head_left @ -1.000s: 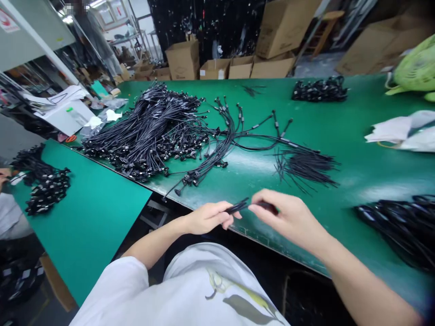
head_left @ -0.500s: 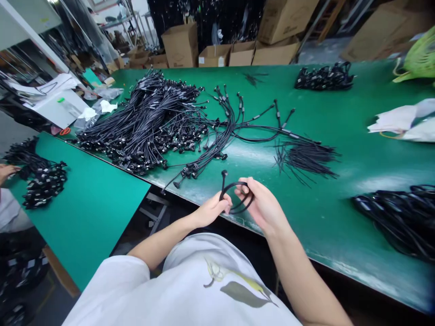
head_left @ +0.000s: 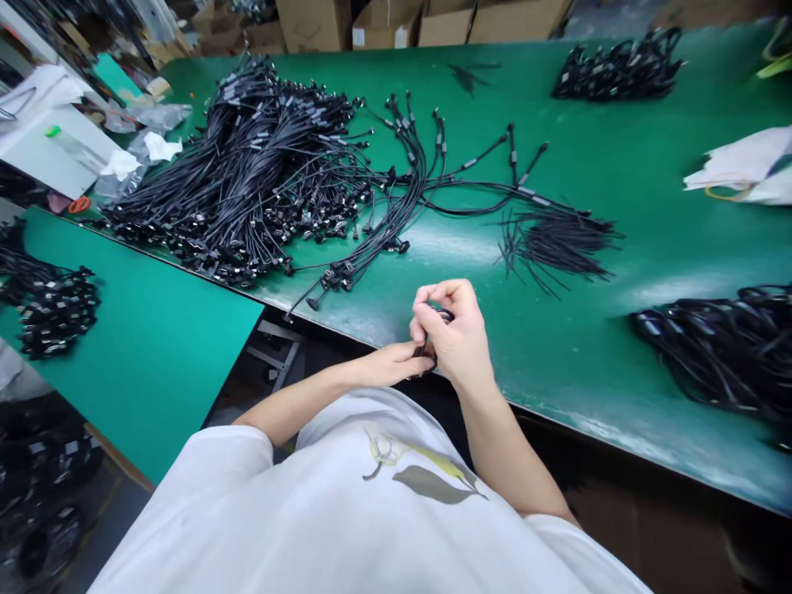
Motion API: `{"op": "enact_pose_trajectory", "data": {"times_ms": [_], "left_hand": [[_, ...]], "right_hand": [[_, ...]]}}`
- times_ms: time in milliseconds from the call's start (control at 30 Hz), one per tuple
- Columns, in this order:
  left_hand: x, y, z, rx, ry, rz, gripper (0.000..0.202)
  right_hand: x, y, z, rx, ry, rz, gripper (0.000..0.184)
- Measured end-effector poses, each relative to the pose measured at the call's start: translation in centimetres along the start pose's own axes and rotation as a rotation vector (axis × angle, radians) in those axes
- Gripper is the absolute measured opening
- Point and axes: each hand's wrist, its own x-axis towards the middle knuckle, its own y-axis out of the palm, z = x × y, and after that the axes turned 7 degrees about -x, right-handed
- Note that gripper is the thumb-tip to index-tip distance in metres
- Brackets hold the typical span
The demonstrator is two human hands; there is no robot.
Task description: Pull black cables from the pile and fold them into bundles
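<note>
A coiled black cable (head_left: 444, 314) is held between my two hands at the table's front edge, largely covered by fingers. My left hand (head_left: 399, 363) grips the coil's lower side. Above it, my right hand (head_left: 450, 326) is closed around the upper part, fingers curled and thumb pressed in. Just beyond lie several loose cables (head_left: 396, 210) with plugs at their ends. To their right is a bundle of thin black ties (head_left: 560, 243). A large heap of black cables (head_left: 260, 173) spreads to the left.
Coiled cables (head_left: 723, 346) lie at the right, with another stack (head_left: 619, 66) at the back. White bags (head_left: 742, 161) rest near the right edge. A side table (head_left: 167, 346) holds more cables (head_left: 58, 309). Cardboard boxes (head_left: 384, 25) stand behind the green table (head_left: 619, 190).
My right hand has turned and closed over the coil, which showed as an open loop before. The view has tilted downward.
</note>
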Motion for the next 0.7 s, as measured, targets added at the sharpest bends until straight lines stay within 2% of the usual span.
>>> {"op": "enact_pose_trajectory", "data": {"times_ms": [67, 100, 167, 233, 333, 533, 700], "left_hand": [[0.0, 0.2, 0.2, -0.113, 0.042, -0.051, 0.019], [0.0, 0.4, 0.2, -0.186, 0.065, -0.050, 0.026], [0.0, 1.0, -0.1, -0.362, 0.065, 0.018, 0.043], [0.0, 1.6, -0.6, -0.557, 0.000, 0.083, 0.053], [0.0, 2.4, -1.3, -0.770, -0.103, 0.081, 0.051], [0.5, 2.4, -2.1, -0.916, -0.207, 0.089, 0.042], [0.5, 2.9, -2.3, -1.041, -0.232, 0.065, 0.029]], "right_hand": [[-0.1, -0.1, 0.2, -0.034, -0.033, 0.003, 0.022], [-0.1, -0.3, 0.3, -0.045, -0.041, 0.003, 0.018], [0.2, -0.7, 0.2, -0.097, -0.046, 0.006, 0.018], [0.6, -1.2, 0.0, -0.194, -0.048, 0.003, 0.021], [1.3, -1.9, -0.6, -0.282, -0.031, -0.012, 0.026], [1.8, -2.1, -1.4, -0.044, 0.023, -0.057, 0.028], [2.3, -2.5, -0.9, 0.266, 0.190, -0.016, 0.027]]}}
